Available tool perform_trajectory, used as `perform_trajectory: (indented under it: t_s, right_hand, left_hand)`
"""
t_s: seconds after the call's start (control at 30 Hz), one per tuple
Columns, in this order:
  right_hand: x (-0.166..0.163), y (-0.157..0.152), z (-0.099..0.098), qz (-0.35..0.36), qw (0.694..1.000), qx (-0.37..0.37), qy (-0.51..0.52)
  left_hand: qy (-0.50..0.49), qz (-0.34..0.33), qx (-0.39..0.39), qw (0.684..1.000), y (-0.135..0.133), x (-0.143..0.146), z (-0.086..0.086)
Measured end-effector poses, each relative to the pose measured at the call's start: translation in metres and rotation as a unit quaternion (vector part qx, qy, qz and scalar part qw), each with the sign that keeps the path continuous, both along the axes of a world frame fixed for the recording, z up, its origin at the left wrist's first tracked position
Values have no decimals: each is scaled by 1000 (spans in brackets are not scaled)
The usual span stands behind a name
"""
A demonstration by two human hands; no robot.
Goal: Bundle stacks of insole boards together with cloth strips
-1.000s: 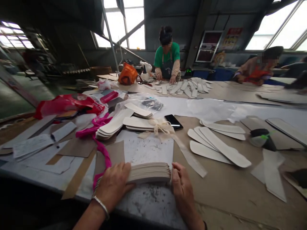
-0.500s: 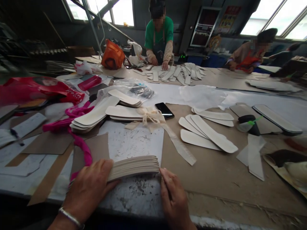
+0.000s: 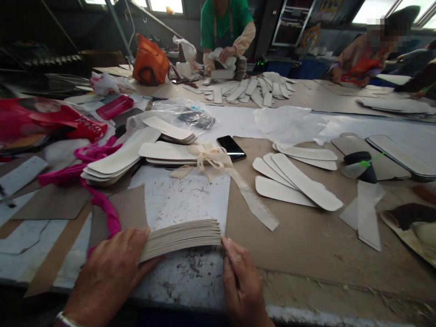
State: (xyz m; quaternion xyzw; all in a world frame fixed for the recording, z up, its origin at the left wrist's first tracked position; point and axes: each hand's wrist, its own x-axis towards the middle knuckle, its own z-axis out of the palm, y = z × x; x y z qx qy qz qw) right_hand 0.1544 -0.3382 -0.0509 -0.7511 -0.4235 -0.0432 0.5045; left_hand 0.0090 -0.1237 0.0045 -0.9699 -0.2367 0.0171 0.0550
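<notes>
stack's left end [image 3: 150, 245] under left hand [image 3: 109, 272], co-worker's head cropped

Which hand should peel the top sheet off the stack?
Probably the right hand: its fingertips sit free at the open end of the stack. The left hand covers and steadies the other end.

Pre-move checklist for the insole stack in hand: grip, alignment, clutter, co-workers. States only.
1. Left hand on the insole stack: ok, it covers the stack's left end.
2. Right hand at the stack's right end: ok, fingertips touch the end.
3. Stack squared: not ok, edges fan out slightly.
4. Pink strap clear of the stack: cannot tell, it runs under the left hand.
5. Phone and tied insole bundle apart from the stack: ok.
6. Person in green away from the stack: ok, at the table's far side.
</notes>
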Motion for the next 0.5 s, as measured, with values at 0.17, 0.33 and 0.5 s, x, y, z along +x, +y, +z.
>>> perform_trajectory:
  t_s: [0.17,0.33,0.5]
  right_hand:
    - [-1,-1,0,6,1000,-2,13]
    - [-3,-2,-3,12,1000,-5,23]
    - [-4,-3,-1,11,999,0,41]
  left_hand:
    - [-3,-6,21,1000,-2,1,-1]
    - [-20,-19,39,999,-3,-1,-2]
    - [-28,-29,37,998,-1,-4,-6]
